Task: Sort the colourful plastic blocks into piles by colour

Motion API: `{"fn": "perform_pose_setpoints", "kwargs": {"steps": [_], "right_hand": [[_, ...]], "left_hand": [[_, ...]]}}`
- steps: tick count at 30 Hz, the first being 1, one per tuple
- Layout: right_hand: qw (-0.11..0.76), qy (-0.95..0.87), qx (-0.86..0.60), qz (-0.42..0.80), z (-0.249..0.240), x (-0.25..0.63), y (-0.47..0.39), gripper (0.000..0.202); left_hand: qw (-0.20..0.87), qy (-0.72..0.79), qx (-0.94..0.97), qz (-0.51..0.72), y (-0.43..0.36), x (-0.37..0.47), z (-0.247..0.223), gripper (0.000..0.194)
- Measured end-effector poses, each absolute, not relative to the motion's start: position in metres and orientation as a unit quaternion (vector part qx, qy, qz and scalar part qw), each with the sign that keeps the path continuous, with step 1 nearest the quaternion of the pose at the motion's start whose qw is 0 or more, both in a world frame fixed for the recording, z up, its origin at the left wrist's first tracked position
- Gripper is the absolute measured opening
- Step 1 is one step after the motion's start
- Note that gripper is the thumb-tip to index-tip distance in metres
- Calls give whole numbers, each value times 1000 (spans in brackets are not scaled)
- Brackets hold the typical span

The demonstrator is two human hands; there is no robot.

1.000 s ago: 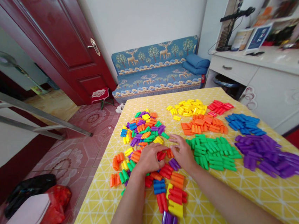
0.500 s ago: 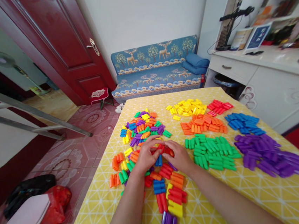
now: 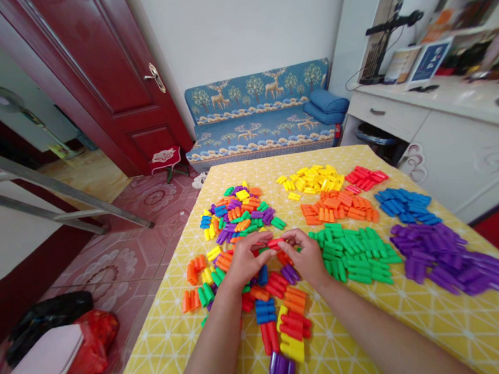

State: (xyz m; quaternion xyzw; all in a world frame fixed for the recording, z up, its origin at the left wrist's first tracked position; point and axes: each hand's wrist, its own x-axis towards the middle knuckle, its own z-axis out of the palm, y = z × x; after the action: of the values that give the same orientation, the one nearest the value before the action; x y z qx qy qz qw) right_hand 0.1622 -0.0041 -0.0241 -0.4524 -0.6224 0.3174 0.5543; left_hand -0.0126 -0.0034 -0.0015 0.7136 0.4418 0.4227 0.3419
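Note:
Over the mixed pile, both my hands meet around a red plastic block (image 3: 275,243), made of joined tubes. My right hand (image 3: 304,258) pinches its right side between thumb and fingers. My left hand (image 3: 248,262) is closed at its left end, with thumb and fingertips curled around the red; exact contact there is partly hidden. Below the hands lie loose blocks: a blue block (image 3: 265,311), an orange block (image 3: 296,300), a yellow block (image 3: 292,348) and a purple block (image 3: 281,373). The far part of the mixed pile (image 3: 238,211) is beyond my left hand.
Sorted by colour on the right are yellow (image 3: 313,179), red (image 3: 366,177), orange (image 3: 339,206), green (image 3: 357,253), blue (image 3: 405,206) and purple blocks (image 3: 450,256). A yellow patterned cloth (image 3: 160,360) covers the table. A blue sofa (image 3: 260,112) stands behind it.
My hands have drawn slightly apart and the right one has shifted a little right. The red block now shows between the fingertips, and a purple block below has come into view.

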Motion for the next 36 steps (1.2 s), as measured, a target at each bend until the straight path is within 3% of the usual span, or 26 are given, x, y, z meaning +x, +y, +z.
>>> {"fn": "perform_pose_setpoints", "kwargs": {"steps": [5, 10, 14, 23, 29, 36], "right_hand": [[597, -569, -450, 341, -28, 164, -1, 14], [534, -628, -442, 355, -23, 162, -4, 31], [542, -625, -430, 362, -17, 158, -7, 22], [600, -539, -458, 375, -25, 168, -2, 28], [564, -602, -426, 371, -27, 163, -6, 36], [544, -639, -398, 371, -26, 159, -7, 34]], "left_hand": [[268, 460, 750, 392, -3, -13, 1, 26], [247, 464, 751, 400, -3, -13, 5, 18], [249, 467, 750, 397, -5, -10, 7, 19], [218, 520, 683, 465, -2, -21, -2, 23], [183, 461, 719, 487, -7, -17, 12, 27], [251, 443, 742, 436, -8, -13, 9, 37]]}}
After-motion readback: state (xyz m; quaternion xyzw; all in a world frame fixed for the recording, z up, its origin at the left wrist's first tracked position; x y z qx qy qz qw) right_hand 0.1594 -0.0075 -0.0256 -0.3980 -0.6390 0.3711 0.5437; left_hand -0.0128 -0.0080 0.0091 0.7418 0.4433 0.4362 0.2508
